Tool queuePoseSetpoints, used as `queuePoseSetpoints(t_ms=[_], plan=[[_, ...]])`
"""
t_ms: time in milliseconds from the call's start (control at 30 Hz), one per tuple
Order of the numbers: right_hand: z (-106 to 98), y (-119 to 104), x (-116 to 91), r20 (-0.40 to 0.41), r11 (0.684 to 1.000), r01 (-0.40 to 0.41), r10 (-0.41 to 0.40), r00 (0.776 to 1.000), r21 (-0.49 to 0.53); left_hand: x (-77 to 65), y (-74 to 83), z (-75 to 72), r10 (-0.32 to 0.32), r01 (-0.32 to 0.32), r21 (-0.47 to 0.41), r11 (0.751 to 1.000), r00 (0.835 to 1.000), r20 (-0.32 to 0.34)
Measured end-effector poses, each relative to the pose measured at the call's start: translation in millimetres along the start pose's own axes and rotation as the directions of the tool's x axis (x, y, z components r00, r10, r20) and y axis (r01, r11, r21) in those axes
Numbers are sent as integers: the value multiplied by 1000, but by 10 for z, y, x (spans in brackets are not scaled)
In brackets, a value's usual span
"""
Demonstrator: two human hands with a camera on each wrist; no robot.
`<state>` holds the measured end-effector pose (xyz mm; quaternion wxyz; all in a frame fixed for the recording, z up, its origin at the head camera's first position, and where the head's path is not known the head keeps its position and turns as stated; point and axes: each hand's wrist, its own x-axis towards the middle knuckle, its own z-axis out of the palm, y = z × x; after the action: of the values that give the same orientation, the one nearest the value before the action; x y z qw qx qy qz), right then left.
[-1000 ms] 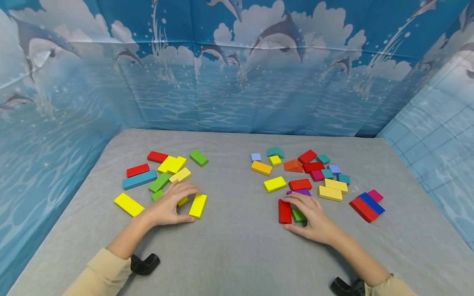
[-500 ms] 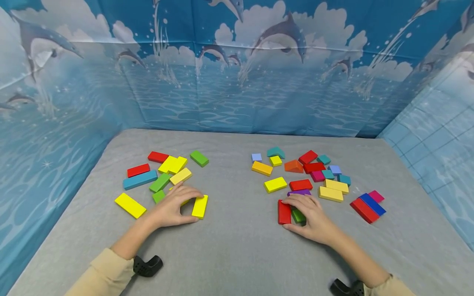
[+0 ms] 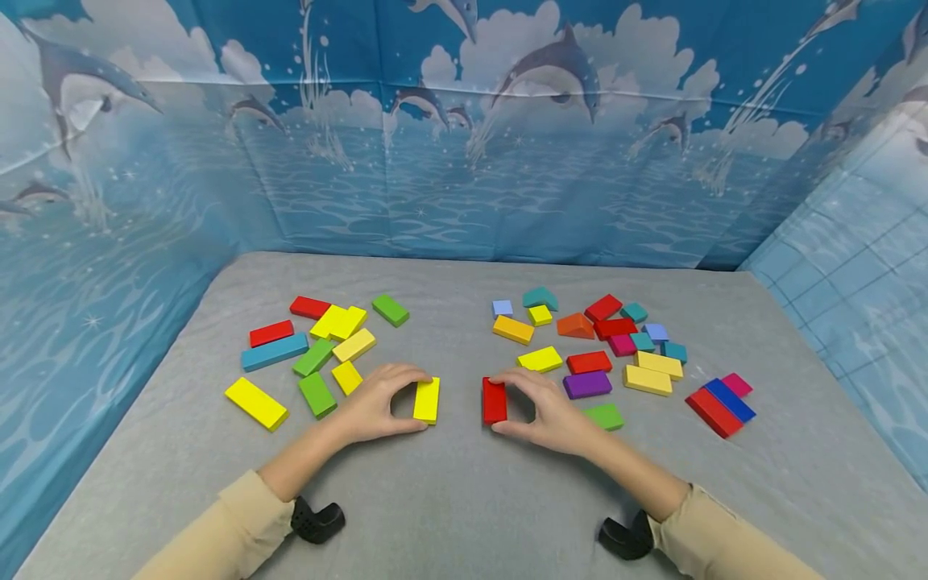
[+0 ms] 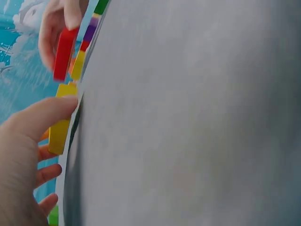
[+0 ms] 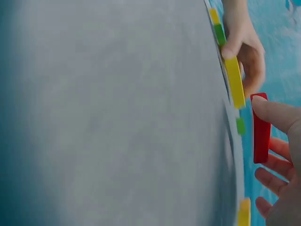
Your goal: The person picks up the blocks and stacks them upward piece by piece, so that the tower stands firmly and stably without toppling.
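My left hand (image 3: 373,405) pinches a yellow rectangular block (image 3: 426,401) by its ends, thumb on the near end and fingers on the far one. Facing it across a small gap, a red rectangular block (image 3: 495,404) is pinched the same way by my right hand (image 3: 553,412). The two blocks are apart and run roughly parallel. In the right wrist view the red block (image 5: 261,134) looks raised off the table. The left wrist view shows the yellow block (image 4: 59,134) partly covered by the thumb, with a shadow on the cloth beside it.
Left of my hands lie several loose blocks, among them a green block (image 3: 316,395), a long yellow block (image 3: 256,403) and a blue block (image 3: 275,352). On the right are a purple block (image 3: 587,385), a light green block (image 3: 604,416) and many others. Grey cloth (image 3: 464,499) covers the table.
My left hand has moved right with the yellow block, and my right hand has moved left with the red one. Green blocks beside both hands and the purple block are now more exposed.
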<state>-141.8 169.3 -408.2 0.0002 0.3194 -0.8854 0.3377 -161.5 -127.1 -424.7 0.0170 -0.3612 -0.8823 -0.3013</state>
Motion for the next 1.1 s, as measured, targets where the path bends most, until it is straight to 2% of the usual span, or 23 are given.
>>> queuePoseSetpoints(t_ms=[333,667,900,1100], plan=[[262,-112,239,74,1000,4,-6,997,31,35,62,121,-32,32,-7,999,999,-2],[389,-138,279,26,1000,8,-8,1000,0,13,27,186,-1,0,-30,1000,999,-52],[439,-114,280,4,1000,6,-6,1000,-21,-2,-1,208,-19,15,-58,998,998,-60],[442,-114,290,18,1000,1,-1,1000,-9,-9,4,196,-21,17,-65,998,998,-60]])
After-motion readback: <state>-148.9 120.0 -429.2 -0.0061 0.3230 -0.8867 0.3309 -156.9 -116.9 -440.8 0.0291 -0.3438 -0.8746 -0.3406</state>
